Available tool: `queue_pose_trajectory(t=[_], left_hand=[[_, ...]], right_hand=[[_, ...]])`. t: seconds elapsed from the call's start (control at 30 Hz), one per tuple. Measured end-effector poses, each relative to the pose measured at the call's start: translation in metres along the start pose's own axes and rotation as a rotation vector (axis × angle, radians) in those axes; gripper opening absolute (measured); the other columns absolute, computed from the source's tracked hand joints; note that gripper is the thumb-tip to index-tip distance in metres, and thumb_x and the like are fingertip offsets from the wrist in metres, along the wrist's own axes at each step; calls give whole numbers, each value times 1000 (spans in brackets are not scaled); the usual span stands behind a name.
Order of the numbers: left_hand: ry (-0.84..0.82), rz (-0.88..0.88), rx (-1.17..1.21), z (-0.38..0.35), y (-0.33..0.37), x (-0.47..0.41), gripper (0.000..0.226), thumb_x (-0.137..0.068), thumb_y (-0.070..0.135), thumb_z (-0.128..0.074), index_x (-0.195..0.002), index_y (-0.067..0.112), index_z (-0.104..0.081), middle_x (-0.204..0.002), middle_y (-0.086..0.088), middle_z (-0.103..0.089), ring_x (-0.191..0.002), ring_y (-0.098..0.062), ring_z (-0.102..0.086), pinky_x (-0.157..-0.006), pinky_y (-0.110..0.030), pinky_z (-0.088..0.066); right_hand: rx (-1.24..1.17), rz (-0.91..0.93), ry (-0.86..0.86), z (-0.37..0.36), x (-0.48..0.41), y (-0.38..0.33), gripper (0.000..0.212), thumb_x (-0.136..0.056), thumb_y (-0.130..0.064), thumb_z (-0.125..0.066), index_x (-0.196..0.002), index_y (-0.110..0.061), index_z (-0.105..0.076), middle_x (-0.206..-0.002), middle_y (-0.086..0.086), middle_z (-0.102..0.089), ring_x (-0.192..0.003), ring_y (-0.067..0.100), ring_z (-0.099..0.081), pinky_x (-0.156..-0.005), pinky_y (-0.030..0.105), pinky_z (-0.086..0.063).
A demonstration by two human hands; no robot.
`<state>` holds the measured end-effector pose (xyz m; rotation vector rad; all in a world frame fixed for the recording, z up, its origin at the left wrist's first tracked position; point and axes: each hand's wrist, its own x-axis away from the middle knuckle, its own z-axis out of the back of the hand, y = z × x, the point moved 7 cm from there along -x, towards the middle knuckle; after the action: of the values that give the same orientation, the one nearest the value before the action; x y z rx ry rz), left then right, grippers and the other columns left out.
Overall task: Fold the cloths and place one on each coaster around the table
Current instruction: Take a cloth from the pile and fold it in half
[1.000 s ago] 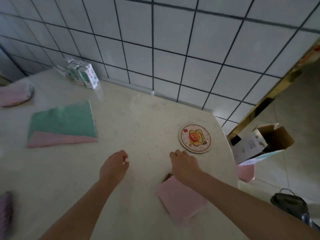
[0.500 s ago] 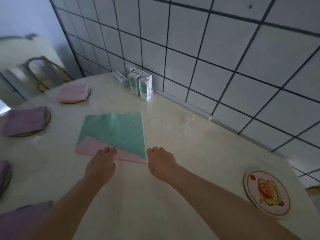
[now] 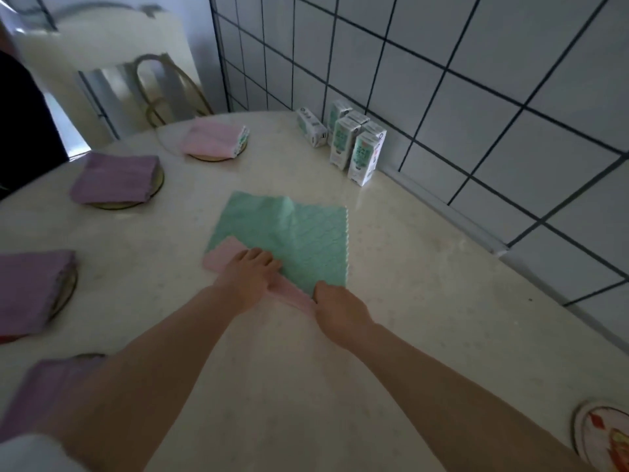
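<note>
Left hand (image 3: 248, 277) presses green cloth (image 3: 306, 233) flat, fingers together — right hand (image 3: 337, 308) pinches its nearest corner.

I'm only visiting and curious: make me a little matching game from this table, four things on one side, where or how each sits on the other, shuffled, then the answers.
Things:
1. green cloth
2. pink folded cloth
3. small cartons
4. picture coaster

Places or states:
A. grouped against the tiled wall
B. bare, at the near right edge of the table
C. unfolded, mid-table
D. lying on a coaster at the far edge

Pairs: 1-C, 2-D, 3-A, 4-B
</note>
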<state>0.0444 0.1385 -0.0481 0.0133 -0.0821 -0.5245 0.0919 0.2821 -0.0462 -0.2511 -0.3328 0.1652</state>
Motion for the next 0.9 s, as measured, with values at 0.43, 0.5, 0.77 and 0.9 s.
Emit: queue_pose_trajectory(t=[0.43, 0.5, 0.77, 0.9], left_hand=[[20, 305, -302, 50, -40, 38, 30, -86, 8, -44, -107, 19, -62, -107, -2, -62, -113, -24, -51, -112, -47, -19], [127, 256, -281, 59, -28, 47, 23, -78, 4, -53, -93, 13, -66, -90, -6, -67, -97, -29, -59, -108, -48, -29], [337, 270, -79, 53, 59, 138, 24, -68, 11, -49, -78, 17, -70, -66, -2, -68, -79, -24, -66, -100, -45, -38], [388, 262, 4, 38, 110, 197, 30, -73, 15, -46, -83, 19, -74, -74, 1, -73, -86, -21, -69, -101, -44, -32]], right_hand=[[406, 248, 315, 54, 37, 10, 34, -48, 4, -75, -74, -14, -63, -74, 6, -56, -63, 26, -57, -47, 31, -45], [410, 258, 356, 63, 54, 15, 33, -50, 6, -71, -77, -13, -64, -76, 7, -57, -64, 27, -58, -50, 33, -46], [301, 170, 502, 50, 166, 61, 25, -66, -5, -72, -84, -21, -65, -78, -2, -60, -73, 22, -56, -60, 33, -43], [269, 147, 562, 28, 240, 77, 14, -78, -18, -54, -85, -24, -65, -77, -5, -62, -75, 23, -57, -64, 34, -40]])
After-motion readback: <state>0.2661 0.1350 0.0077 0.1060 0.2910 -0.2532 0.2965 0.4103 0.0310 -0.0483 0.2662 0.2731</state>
